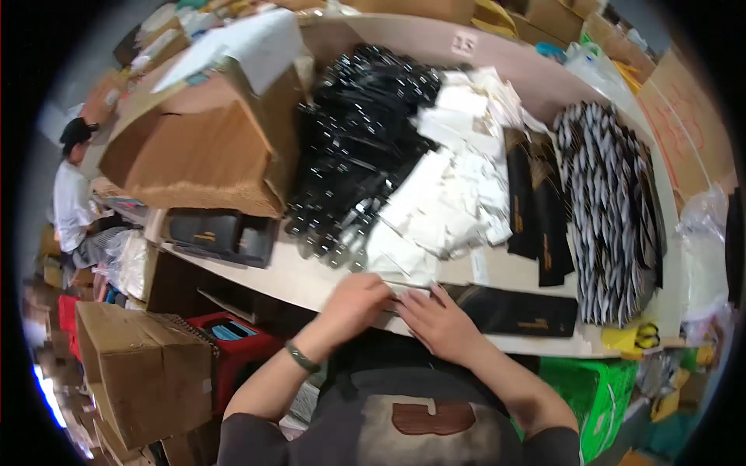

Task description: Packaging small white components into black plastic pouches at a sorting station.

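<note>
My left hand [356,309], with a dark bracelet at the wrist, is at the table's front edge, its fingers pinched on something thin. Close beside it, my right hand [440,318] reaches in with fingers bent toward the same spot; what lies between the fingertips is too small to name. A flat black sleeve [522,312] with gold print extends to the right from beside my right hand. Just beyond the hands spreads a heap of white paper-like packets [443,203]. Behind and left of it lies a big pile of black items with shiny rounded ends [361,132].
More black sleeves [542,210] lie right of the white heap, beside a dense stack of grey-and-black pieces [602,217]. An open cardboard box [210,147] stands at left, above a black case [221,237]. Below are another carton [144,373] and a green crate [583,396]. A person [74,194] sits far left.
</note>
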`<action>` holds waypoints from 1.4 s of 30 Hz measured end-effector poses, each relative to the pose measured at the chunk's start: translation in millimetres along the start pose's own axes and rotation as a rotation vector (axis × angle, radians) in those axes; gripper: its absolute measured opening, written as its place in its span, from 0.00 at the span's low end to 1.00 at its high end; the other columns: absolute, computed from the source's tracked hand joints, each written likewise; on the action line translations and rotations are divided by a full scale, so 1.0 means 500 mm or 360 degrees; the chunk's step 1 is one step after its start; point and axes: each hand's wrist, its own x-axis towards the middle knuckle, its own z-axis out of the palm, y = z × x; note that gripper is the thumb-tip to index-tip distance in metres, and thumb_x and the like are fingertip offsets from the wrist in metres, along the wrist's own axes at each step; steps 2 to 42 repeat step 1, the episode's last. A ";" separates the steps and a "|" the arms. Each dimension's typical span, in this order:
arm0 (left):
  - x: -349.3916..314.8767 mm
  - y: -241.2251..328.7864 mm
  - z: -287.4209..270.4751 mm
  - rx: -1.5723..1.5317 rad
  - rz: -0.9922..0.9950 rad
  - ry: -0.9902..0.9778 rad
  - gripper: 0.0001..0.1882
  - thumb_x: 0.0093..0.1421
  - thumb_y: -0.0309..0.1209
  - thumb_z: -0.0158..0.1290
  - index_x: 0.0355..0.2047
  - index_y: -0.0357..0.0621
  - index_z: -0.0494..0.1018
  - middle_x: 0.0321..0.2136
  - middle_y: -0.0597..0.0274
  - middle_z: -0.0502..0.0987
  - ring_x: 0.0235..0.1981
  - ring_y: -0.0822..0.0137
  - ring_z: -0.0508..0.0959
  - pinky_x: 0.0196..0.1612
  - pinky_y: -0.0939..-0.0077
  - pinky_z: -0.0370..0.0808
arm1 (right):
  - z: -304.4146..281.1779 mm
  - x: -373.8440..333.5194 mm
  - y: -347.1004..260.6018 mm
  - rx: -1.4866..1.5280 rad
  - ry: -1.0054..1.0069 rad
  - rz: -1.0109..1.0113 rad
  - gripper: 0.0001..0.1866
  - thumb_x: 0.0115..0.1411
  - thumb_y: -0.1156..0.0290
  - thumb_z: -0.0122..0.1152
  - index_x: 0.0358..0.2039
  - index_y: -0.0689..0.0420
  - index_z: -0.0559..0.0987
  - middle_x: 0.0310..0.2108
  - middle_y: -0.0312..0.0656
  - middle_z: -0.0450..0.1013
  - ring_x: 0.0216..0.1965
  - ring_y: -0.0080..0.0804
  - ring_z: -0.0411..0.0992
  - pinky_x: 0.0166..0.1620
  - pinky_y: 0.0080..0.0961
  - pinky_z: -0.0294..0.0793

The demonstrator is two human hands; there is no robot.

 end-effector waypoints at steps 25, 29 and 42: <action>0.009 -0.012 -0.028 0.0075 -0.0006 0.0032 0.13 0.50 0.23 0.58 0.38 0.43 0.77 0.33 0.54 0.76 0.39 0.50 0.76 0.42 0.61 0.74 | 0.005 0.036 0.017 -0.0006 0.0056 -0.0060 0.22 0.62 0.66 0.61 0.57 0.56 0.75 0.60 0.48 0.70 0.65 0.42 0.65 0.68 0.49 0.59; 0.009 -0.012 -0.028 0.0075 -0.0006 0.0032 0.13 0.50 0.23 0.58 0.38 0.43 0.77 0.33 0.54 0.76 0.39 0.50 0.76 0.42 0.61 0.74 | 0.005 0.036 0.017 -0.0006 0.0056 -0.0060 0.22 0.62 0.66 0.61 0.57 0.56 0.75 0.60 0.48 0.70 0.65 0.42 0.65 0.68 0.49 0.59; 0.009 -0.012 -0.028 0.0075 -0.0006 0.0032 0.13 0.50 0.23 0.58 0.38 0.43 0.77 0.33 0.54 0.76 0.39 0.50 0.76 0.42 0.61 0.74 | 0.005 0.036 0.017 -0.0006 0.0056 -0.0060 0.22 0.62 0.66 0.61 0.57 0.56 0.75 0.60 0.48 0.70 0.65 0.42 0.65 0.68 0.49 0.59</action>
